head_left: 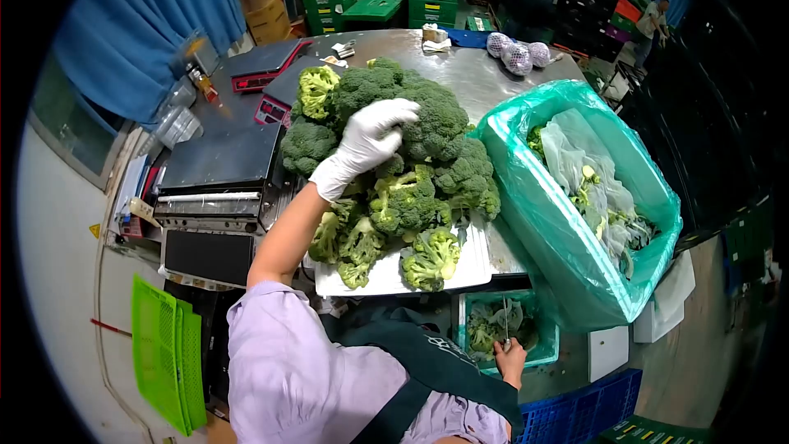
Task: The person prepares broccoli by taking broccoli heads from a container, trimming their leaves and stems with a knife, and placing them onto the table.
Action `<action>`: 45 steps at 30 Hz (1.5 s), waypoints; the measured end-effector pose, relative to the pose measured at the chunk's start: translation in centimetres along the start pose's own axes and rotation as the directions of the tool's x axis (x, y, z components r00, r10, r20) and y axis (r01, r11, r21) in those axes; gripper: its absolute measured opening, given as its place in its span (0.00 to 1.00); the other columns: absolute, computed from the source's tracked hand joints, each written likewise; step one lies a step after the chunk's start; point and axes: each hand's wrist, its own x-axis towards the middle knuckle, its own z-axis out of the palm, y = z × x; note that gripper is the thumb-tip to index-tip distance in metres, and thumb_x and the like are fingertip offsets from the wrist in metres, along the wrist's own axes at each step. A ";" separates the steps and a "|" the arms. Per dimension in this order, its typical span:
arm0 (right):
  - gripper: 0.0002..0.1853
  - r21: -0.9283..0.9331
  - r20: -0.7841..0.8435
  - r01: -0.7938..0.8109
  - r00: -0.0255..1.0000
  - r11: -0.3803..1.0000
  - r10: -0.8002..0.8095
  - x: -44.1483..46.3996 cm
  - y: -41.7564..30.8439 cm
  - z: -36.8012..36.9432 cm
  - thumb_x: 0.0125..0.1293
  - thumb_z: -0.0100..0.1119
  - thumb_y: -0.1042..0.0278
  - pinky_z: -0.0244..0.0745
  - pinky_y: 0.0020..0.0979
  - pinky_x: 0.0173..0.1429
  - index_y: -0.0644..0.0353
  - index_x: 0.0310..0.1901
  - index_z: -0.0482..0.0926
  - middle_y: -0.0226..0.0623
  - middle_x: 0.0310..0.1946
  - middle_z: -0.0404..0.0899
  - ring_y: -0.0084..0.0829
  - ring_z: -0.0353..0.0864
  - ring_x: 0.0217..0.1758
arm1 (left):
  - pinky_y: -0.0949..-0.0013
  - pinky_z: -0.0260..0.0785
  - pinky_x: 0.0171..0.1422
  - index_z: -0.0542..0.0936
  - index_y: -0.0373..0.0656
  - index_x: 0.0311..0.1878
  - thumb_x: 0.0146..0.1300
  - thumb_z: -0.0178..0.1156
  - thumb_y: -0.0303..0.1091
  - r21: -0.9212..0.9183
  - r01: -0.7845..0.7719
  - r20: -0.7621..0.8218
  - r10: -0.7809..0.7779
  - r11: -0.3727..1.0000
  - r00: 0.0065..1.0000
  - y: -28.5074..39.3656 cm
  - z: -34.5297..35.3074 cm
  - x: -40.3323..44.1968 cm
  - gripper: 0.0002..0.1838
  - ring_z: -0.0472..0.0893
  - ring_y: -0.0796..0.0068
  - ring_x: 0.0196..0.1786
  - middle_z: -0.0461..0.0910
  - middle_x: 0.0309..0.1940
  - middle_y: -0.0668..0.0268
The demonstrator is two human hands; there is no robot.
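Observation:
My left hand, in a white glove, is closed with its fingers curled against the top of a broccoli head in a large pile. Under the pile lies a white board, with cut broccoli pieces along its near edge. Low on the right, my bare right hand is wrapped round the handle of a knife, its thin blade pointing away from me. The knife is above a small green-lined bin holding broccoli trimmings.
A large box lined with green plastic stands right of the pile, with trimmings inside. A wrapping machine and red-edged scales are on the left. Netted purple-white bundles lie at the back. Two people stand farther off.

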 end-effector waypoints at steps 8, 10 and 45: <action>0.16 -0.013 -0.011 -0.019 1.000 1.000 0.019 -0.4 1.6 0.3 0.52 0.67 0.58 0.74 0.47 0.40 0.64 0.33 0.79 0.54 0.28 0.80 0.55 0.79 0.36 | 0.71 0.73 0.52 0.82 0.42 0.47 0.54 0.60 0.25 -0.157 0.264 -0.150 -0.287 0.952 0.946 1.0 0.7 6.0 0.15 0.82 0.75 0.45 0.83 0.43 0.64; 0.17 -0.018 -0.013 -0.013 1.000 1.000 0.013 -0.2 2.0 0.4 0.52 0.67 0.57 0.74 0.47 0.40 0.63 0.34 0.80 0.54 0.29 0.80 0.54 0.79 0.36 | 0.69 0.73 0.53 0.81 0.45 0.48 0.53 0.61 0.28 -0.038 0.196 -0.005 -0.196 0.980 0.981 3.7 3.3 8.8 0.16 0.82 0.71 0.48 0.82 0.46 0.64; 0.16 0.173 -0.096 -0.379 0.912 0.909 0.398 -4.7 11.5 -2.3 0.55 0.65 0.57 0.74 0.48 0.39 0.62 0.38 0.78 0.54 0.30 0.80 0.56 0.79 0.37 | 0.60 0.67 0.61 0.71 0.46 0.61 0.50 0.67 0.50 0.109 -0.057 0.716 -0.039 0.992 0.697 8.0 35.9 20.6 0.35 0.72 0.54 0.59 0.71 0.57 0.52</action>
